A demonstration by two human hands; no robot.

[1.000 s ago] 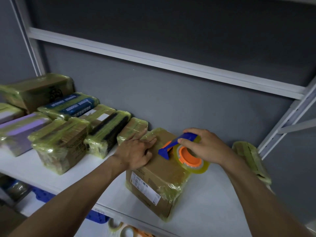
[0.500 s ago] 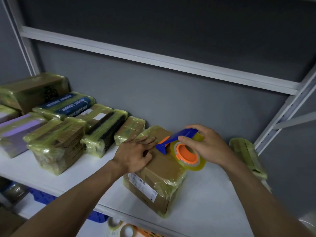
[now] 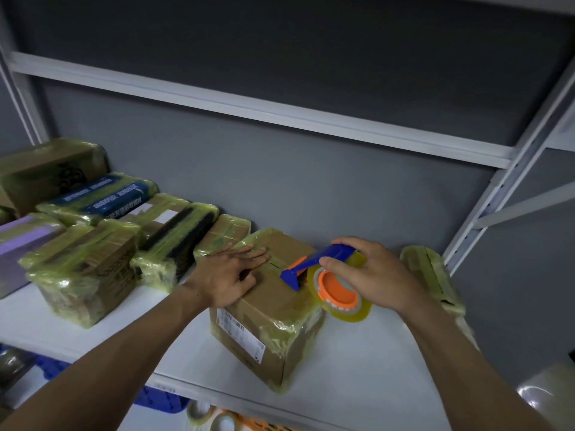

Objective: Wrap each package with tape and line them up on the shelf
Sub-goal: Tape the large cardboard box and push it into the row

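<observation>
A brown cardboard package (image 3: pixel 273 318) with yellowish tape around its ends sits on the white shelf (image 3: pixel 357 377), a white label on its front left side. My left hand (image 3: pixel 227 275) lies flat on its top left, fingers spread. My right hand (image 3: pixel 370 272) grips a tape dispenser (image 3: pixel 329 275) with a blue cutter, an orange core and a clear yellowish roll, held at the box's top right edge. The cutter's tip touches the box top.
Several taped packages (image 3: pixel 84 269) stand in rows on the shelf to the left. Another taped package (image 3: pixel 432 278) leans by the right shelf post (image 3: pixel 485 219). Tape rolls (image 3: pixel 217 418) and a blue crate (image 3: pixel 155 399) lie below the shelf. An upper shelf rail (image 3: pixel 249 110) runs overhead.
The tape dispenser and my right hand have stayed at the box's top right edge with only a slight shift. My left hand stays flat on the box.
</observation>
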